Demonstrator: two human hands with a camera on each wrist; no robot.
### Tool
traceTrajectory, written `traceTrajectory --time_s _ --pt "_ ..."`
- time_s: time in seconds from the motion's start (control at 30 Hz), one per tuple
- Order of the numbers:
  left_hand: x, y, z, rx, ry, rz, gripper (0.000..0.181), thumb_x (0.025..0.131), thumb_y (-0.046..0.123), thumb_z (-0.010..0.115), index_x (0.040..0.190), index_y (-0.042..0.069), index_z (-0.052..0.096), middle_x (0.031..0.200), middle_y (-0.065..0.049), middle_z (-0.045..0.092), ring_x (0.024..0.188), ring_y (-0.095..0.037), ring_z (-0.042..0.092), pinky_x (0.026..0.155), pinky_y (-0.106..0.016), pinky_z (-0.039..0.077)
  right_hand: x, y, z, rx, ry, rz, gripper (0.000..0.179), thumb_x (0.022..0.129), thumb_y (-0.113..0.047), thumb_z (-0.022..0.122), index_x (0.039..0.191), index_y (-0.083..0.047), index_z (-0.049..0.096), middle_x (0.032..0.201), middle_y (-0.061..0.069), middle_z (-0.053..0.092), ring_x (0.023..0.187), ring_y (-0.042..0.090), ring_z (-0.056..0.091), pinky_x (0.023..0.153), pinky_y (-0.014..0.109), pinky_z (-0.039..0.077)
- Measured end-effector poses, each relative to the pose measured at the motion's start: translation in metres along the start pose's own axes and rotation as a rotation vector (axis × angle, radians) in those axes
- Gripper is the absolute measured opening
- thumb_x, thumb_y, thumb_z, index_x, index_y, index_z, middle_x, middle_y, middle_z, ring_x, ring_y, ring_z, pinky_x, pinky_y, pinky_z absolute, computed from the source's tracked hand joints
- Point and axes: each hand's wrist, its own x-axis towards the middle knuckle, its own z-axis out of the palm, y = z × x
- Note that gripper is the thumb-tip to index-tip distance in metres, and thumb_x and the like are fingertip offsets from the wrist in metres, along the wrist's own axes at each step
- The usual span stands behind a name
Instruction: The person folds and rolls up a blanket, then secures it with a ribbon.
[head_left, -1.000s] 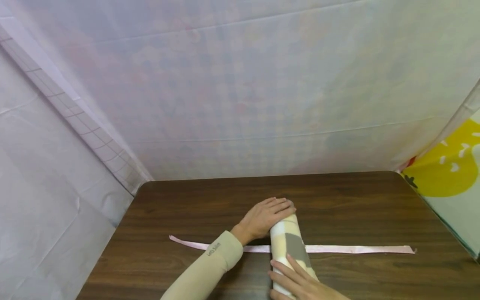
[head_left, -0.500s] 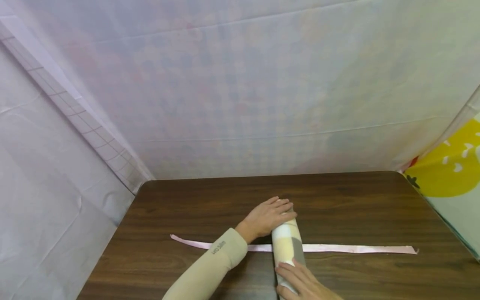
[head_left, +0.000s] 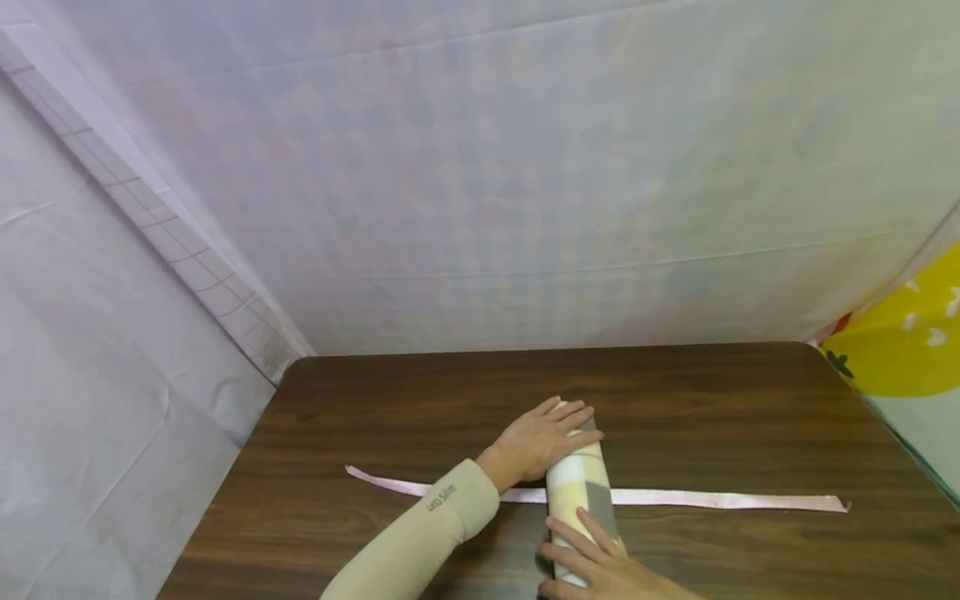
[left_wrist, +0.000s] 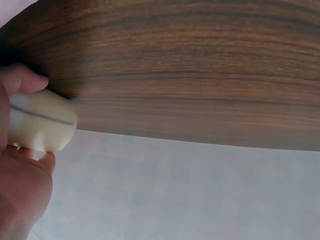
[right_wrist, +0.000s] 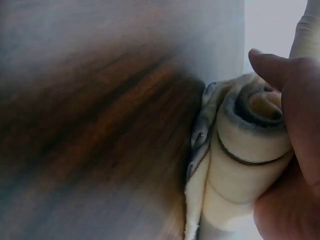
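Note:
A rolled-up checked fleece cloth in cream, white and grey lies lengthwise on the table. My left hand grips its far end; in the left wrist view, thumb and fingers sit on opposite sides of the cream roll. Over the near end, my right hand holds the roll with its fingers spread across the top. The right wrist view shows the spiral end of the roll, a loose layer beside it and my right thumb near the rim. A pink ribbon runs crosswise beneath the roll, its middle hidden.
The dark wooden table has rounded far corners. Behind it hangs a pale checked cloth sheet, with a white sheet at the left. A yellow printed fabric hangs at the right.
The grey patch on the roll has shifted a little to the right, and the loose edge at its right looks smaller. My right fingers drew together, then spread again. The ribbon stays flat.

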Motion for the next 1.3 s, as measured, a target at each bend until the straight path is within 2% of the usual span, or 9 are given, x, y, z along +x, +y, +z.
traceTrajectory --time_s 0.3,0.53,0.87,1.13,1.3 --pt "-0.001 0.003 -0.002 0.012 -0.021 -0.004 0.085 0.090 0.030 0.073 0.156 0.037 0.021 0.165 0.002 0.018 0.152 -0.017 0.015 0.122 -0.040 0.017 -0.005 -0.004 0.006 0.055 0.006 0.056 0.025 0.099 -0.047 0.050 0.112 -0.030 0.062 0.125 0.003 0.062 0.150 0.027 0.021 0.122 0.047 -0.003" --pt "-0.006 -0.001 -0.008 0.056 -0.066 -0.020 0.096 0.086 0.028 0.078 0.158 0.038 0.015 0.166 0.001 0.014 0.152 -0.017 0.014 0.122 -0.042 0.017 -0.005 -0.001 0.007 0.051 0.037 0.036 0.028 0.100 -0.049 0.047 0.111 -0.029 0.063 0.125 0.005 0.062 0.148 0.030 0.025 0.122 0.050 0.002" --pt "-0.019 -0.010 -0.010 -0.002 -0.098 -0.076 0.105 0.084 0.031 0.080 0.159 0.038 0.006 0.167 -0.001 0.008 0.153 -0.018 0.011 0.123 -0.044 0.015 0.004 0.000 0.000 0.008 0.040 0.043 0.029 0.099 -0.054 0.046 0.107 -0.033 0.064 0.125 0.005 0.061 0.149 0.031 0.021 0.121 0.052 0.000" --pt "-0.026 -0.013 -0.009 -0.008 -0.077 -0.102 0.109 0.082 0.038 0.081 0.159 0.036 0.003 0.167 -0.004 0.009 0.153 -0.020 0.012 0.122 -0.044 0.018 0.007 0.002 -0.003 -0.017 0.013 0.041 0.034 0.100 -0.058 0.041 0.109 -0.034 0.063 0.126 0.004 0.060 0.150 0.030 0.016 0.121 0.052 -0.003" --pt "-0.031 -0.019 -0.008 -0.098 -0.044 -0.145 0.100 0.087 0.030 0.077 0.159 0.035 0.007 0.166 -0.005 0.014 0.152 -0.022 0.016 0.122 -0.044 0.018 0.010 0.006 -0.009 0.008 0.010 0.051 0.038 0.098 -0.060 0.043 0.112 -0.032 0.064 0.128 0.006 0.059 0.149 0.029 0.019 0.121 0.048 -0.006"
